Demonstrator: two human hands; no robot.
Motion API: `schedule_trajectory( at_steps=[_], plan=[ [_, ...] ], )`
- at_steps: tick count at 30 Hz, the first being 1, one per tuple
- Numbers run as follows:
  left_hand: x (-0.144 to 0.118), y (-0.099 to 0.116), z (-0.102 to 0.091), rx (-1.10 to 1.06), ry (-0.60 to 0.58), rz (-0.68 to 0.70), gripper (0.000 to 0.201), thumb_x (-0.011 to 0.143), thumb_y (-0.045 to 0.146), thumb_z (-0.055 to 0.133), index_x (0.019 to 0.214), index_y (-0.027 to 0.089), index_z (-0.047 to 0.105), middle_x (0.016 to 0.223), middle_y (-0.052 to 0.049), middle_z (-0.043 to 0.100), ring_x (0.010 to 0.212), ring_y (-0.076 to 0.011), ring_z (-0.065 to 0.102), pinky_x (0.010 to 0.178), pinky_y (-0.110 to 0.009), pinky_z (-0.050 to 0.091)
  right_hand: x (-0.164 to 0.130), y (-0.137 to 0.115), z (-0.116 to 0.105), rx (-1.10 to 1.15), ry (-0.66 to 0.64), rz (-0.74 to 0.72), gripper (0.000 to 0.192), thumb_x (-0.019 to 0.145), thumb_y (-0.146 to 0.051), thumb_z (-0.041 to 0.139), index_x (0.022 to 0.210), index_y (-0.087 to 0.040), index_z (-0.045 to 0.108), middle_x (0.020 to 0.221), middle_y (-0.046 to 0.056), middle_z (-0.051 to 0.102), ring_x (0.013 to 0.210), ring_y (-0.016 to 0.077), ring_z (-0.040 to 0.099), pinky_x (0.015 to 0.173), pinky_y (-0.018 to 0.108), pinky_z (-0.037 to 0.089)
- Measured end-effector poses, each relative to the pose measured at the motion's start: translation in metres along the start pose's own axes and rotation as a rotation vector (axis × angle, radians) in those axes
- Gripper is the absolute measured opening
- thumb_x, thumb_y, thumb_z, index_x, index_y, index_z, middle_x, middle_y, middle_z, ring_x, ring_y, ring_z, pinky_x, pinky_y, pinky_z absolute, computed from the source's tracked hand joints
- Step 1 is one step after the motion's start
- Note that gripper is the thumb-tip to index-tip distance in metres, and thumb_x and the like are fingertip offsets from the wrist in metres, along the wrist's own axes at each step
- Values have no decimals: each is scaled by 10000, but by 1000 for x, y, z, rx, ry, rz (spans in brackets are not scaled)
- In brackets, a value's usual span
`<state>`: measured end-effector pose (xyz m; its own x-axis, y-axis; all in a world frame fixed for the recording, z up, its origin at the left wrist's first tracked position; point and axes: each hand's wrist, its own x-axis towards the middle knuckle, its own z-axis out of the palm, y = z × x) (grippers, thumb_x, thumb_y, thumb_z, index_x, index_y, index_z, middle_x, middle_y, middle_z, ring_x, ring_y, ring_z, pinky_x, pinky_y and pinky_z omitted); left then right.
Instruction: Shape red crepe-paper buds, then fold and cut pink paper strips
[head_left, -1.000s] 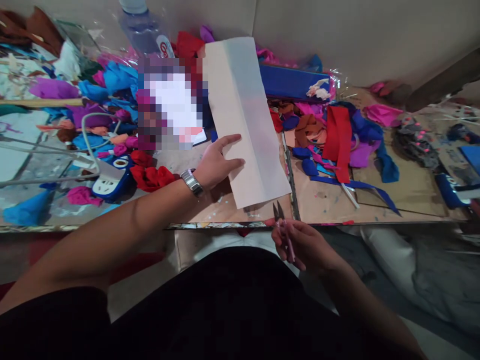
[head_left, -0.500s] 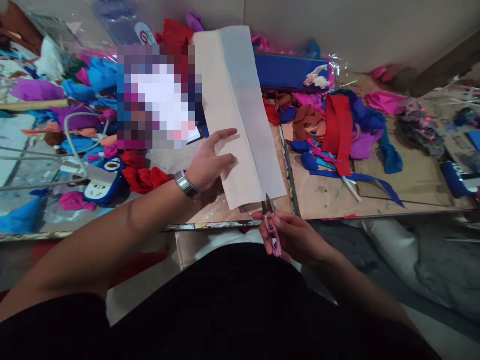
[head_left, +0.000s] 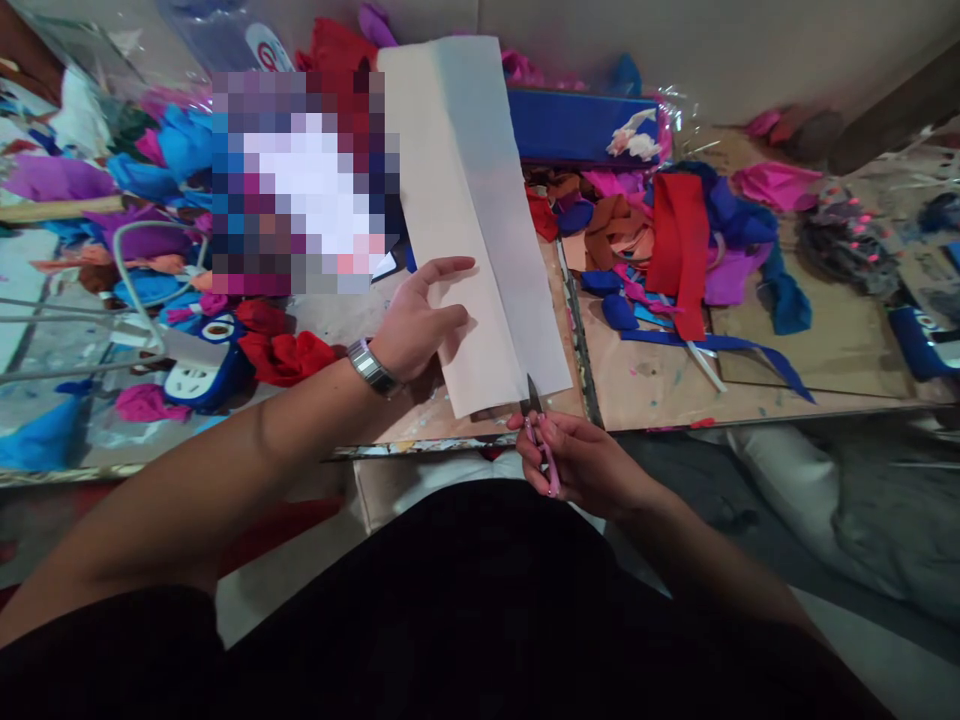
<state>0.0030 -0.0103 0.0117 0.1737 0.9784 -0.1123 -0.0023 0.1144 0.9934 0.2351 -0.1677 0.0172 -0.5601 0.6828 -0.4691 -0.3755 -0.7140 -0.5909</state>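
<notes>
A long cream-and-white paper sheet point(head_left: 469, 220) lies slantwise over the front of the table, with a lengthwise line down its middle. My left hand point(head_left: 424, 315) rests at its left edge, thumb and index finger spread apart on top; the other fingers are hard to see. My right hand point(head_left: 577, 460) holds pink-handled scissors point(head_left: 536, 440) at the sheet's near end. Their blades stand apart at the paper edge by the middle line, one showing above the sheet and the other partly hidden.
Red, blue and brown crepe strips point(head_left: 679, 250) lie to the right, before a blue box point(head_left: 585, 130). At left are a power strip point(head_left: 206, 370), grey cables, red crepe bundles point(head_left: 289, 355) and a pixelated patch point(head_left: 307, 190). A clear bottle point(head_left: 225, 35) stands behind.
The scissors have moved slightly up against the near edge of the paper, and their blades look wider apart. My left hand keeps its place on the sheet. The view has shifted a little.
</notes>
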Motion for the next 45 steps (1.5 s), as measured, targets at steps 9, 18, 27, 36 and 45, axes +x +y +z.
schedule_trajectory(
  at_steps=[9, 18, 27, 36, 45],
  plan=[
    [0, -1, 0, 10, 10, 6, 635, 699, 71, 712, 1309, 245, 693, 1472, -64, 640, 1111, -305, 731, 906, -420, 640, 1, 1, 0, -6, -19, -7, 344, 1035, -491, 682, 1198, -190, 653, 872, -12, 531, 606, 84, 590, 412, 147, 269],
    [1, -4, -2, 17, 5, 21, 666, 688, 84, 714, 1334, 240, 688, 1472, -65, 649, 990, -261, 744, 834, -396, 651, 2, 1, 3, 20, -17, -5, 326, 1031, -468, 693, 1166, -176, 640, 848, -15, 552, 591, 88, 608, 397, 145, 254],
    [2, -4, -2, 14, 18, -5, 653, 700, 60, 708, 1324, 249, 693, 1442, -69, 625, 1071, -296, 739, 924, -429, 640, 4, 1, 3, 12, -2, 2, 360, 1003, -493, 730, 1148, -179, 633, 816, -15, 578, 571, 94, 616, 370, 143, 249],
    [0, 0, 0, 0, 25, 11, 672, 668, 108, 714, 1326, 238, 676, 1429, -64, 660, 964, -265, 737, 849, -419, 654, 3, 2, 5, 33, 26, -18, 373, 1006, -465, 734, 1232, -176, 669, 857, 17, 664, 583, 101, 649, 372, 141, 287],
    [-2, 1, 1, -4, 13, 3, 683, 681, 95, 708, 1349, 232, 658, 1445, -86, 629, 997, -293, 740, 914, -477, 640, 5, -2, 10, 25, 32, -82, 422, 1007, -494, 725, 1268, -162, 713, 946, 63, 740, 536, 80, 614, 326, 146, 289]
  ],
)
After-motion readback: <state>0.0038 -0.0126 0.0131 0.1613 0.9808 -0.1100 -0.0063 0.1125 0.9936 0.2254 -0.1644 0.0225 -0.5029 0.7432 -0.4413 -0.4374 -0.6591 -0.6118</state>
